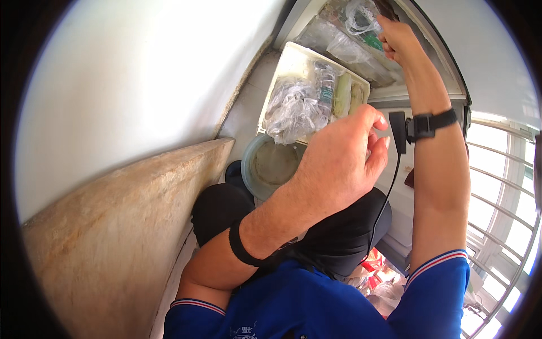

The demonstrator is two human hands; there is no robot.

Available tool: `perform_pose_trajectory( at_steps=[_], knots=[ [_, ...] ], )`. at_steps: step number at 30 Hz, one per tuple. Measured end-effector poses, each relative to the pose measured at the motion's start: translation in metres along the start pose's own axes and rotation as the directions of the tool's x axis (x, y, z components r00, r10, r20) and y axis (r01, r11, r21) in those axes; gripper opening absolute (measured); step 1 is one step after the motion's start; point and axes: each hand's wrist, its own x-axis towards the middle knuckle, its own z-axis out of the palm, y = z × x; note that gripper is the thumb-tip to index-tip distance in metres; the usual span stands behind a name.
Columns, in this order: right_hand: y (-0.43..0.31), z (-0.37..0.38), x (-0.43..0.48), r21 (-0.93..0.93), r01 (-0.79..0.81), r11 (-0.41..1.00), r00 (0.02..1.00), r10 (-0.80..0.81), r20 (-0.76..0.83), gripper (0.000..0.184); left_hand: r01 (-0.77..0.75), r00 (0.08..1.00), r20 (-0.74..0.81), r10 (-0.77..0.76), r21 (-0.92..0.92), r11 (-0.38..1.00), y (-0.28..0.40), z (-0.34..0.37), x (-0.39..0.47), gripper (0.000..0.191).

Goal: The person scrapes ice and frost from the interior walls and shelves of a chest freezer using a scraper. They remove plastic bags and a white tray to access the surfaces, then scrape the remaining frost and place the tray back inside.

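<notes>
My right hand (397, 40) reaches into an open refrigerator compartment (440, 72) at the upper right. Its fingers are curled on the edge of a clear plastic bag (360, 17); the fingertips are partly hidden. My left hand (345, 152) hangs in front of a white plastic drawer (292, 55), thumb and forefinger slightly apart, nothing visible between them. Inside the drawer lie a crumpled clear plastic bag (292, 106), a clear plastic bottle (326, 91) with a green label and a pale green vegetable (342, 95). More clear bags (343, 44) lie in the compartment.
Below the drawer, a round translucent tub (250, 169) stands between my knees. A stone slab (127, 190) stands upright along the white wall at left. Window bars (499, 186) are at right. A black cable (387, 195) hangs from my right wrist strap (436, 123). Plastic bags (381, 284) lie behind.
</notes>
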Motion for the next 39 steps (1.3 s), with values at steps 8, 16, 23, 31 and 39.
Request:
perform_pose_trajectory(
  at_steps=[8, 16, 23, 31, 39],
  knots=[
    [0.017, -0.047, -0.096, -0.527, 0.163, 0.834, 0.933, -0.304, -0.193, 0.060, 0.004, 0.997, 0.078, -0.005, 0.013, 1.000, -0.002, 0.013, -0.006, 0.022],
    [-0.002, -0.055, -0.082, -0.851, 0.321, 0.417, 0.779, -0.627, -0.013, 0.048, -0.010, 0.997, 0.076, 0.006, 0.055, 0.998, 0.001, 0.017, -0.012, 0.020],
    [-0.004, -0.049, -0.012, -0.749, 0.407, 0.523, 0.770, -0.637, -0.026, 0.051, -0.048, 0.998, 0.049, 0.045, 0.077, 0.996, -0.002, 0.022, -0.009, 0.021],
    [-0.005, -0.080, -0.047, -0.734, 0.521, 0.436, 0.721, -0.686, 0.103, 0.050, -0.035, 0.996, 0.087, 0.029, 0.075, 0.997, 0.000, 0.017, -0.007, 0.021],
    [0.007, -0.038, -0.023, -0.740, 0.434, 0.514, 0.761, -0.648, -0.004, 0.050, -0.009, 0.993, 0.121, -0.003, 0.098, 0.995, -0.003, 0.025, -0.007, 0.021]
  ],
)
